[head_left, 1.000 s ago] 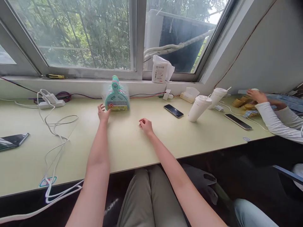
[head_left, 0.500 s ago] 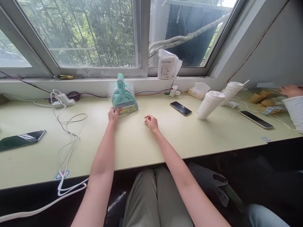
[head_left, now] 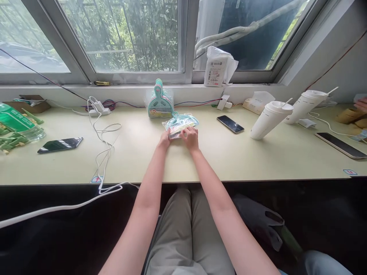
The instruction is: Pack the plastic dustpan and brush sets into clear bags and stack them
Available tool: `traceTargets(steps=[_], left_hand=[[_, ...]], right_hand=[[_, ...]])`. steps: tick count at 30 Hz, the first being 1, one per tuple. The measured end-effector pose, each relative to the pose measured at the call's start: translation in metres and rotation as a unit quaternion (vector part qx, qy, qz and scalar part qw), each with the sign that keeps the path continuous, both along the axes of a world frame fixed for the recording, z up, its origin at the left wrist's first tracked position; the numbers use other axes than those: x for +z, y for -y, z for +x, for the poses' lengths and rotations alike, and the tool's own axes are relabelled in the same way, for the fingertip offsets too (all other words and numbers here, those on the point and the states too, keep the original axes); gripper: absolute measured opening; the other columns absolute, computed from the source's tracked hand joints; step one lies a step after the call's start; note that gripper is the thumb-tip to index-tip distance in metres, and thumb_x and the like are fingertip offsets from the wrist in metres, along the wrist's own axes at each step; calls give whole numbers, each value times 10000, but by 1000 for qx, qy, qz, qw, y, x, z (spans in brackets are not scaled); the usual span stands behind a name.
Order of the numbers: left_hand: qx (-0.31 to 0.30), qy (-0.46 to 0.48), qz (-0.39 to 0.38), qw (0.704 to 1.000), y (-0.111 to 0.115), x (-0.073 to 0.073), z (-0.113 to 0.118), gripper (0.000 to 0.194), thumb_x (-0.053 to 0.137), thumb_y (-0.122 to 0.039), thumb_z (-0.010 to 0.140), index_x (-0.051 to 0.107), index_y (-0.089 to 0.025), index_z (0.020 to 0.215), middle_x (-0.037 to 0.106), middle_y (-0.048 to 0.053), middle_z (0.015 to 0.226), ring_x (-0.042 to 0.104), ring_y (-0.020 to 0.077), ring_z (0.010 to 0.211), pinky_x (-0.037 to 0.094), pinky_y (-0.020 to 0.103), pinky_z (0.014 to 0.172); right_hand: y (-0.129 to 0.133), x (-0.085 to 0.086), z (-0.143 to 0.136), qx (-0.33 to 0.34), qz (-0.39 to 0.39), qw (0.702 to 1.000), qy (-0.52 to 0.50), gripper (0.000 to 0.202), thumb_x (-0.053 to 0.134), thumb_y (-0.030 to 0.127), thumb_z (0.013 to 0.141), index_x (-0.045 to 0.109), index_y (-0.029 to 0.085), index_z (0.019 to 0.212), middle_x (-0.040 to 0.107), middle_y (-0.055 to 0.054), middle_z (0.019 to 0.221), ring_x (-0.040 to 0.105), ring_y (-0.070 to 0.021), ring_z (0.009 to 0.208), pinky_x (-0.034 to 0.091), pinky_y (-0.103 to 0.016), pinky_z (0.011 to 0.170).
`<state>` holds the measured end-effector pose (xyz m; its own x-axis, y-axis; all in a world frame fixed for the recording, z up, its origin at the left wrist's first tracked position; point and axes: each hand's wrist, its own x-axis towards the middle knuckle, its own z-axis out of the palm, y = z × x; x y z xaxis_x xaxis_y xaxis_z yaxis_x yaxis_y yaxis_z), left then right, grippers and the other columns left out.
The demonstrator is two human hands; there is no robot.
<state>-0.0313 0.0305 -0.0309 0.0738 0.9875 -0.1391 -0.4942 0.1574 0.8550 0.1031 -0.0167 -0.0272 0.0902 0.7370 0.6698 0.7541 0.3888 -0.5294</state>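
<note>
A small packaged dustpan-and-brush set (head_left: pixel 182 121), light blue in clear plastic, lies tilted low over the table in front of me. My left hand (head_left: pixel 165 139) grips its near left corner, thumb on the wrapper. At the set's near edge, my right hand (head_left: pixel 190 137) is closed with its fingers pinched on the wrapper; the exact grip is partly hidden. Just behind stands a stack of similar dustpan-and-brush sets (head_left: pixel 159 101), upright in clear plastic with yellow labels.
Right of my hands lie a black phone (head_left: pixel 230 124), a leaning white cup (head_left: pixel 271 120) and a tissue pack (head_left: pixel 258 102). White cables (head_left: pixel 110 143), another phone (head_left: pixel 60 145) and a green-labelled bottle (head_left: pixel 18 120) are leftward. Another person's hand (head_left: pixel 360 104) shows far right.
One set has come away from the stack towards me in my left hand. My right hand, previously off the sets, has come onto its wrapper. The view has turned left.
</note>
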Motion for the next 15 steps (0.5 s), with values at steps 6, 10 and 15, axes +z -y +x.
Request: traceTargets(steps=[6,10,15], left_hand=[[-28,44,28,998,10,-3,0,462,572,-433,869,547,-129,1215,632,139,1208,636,234,1060,529,380,920],[-69,11,49,996,17,-1,4,454,657,-362,822,562,-142,1208,629,134,1214,630,225,1070,506,375,956],[-151,6,82,985,30,7,-5,580,746,-196,739,516,-164,1270,650,131,1171,614,218,1104,450,401,1013]], right_hand=[[-1,-4,9,-48,-31,986,-158,281,468,390,888,633,185,788,626,-71,864,566,-197,879,406,-351,928],[-5,-6,16,-27,-108,938,-329,276,508,450,848,606,193,870,658,-34,863,623,-153,790,463,-286,849],[-9,-8,21,-2,-116,853,-510,346,633,262,756,460,199,1048,647,-38,1053,636,-108,934,492,-258,879]])
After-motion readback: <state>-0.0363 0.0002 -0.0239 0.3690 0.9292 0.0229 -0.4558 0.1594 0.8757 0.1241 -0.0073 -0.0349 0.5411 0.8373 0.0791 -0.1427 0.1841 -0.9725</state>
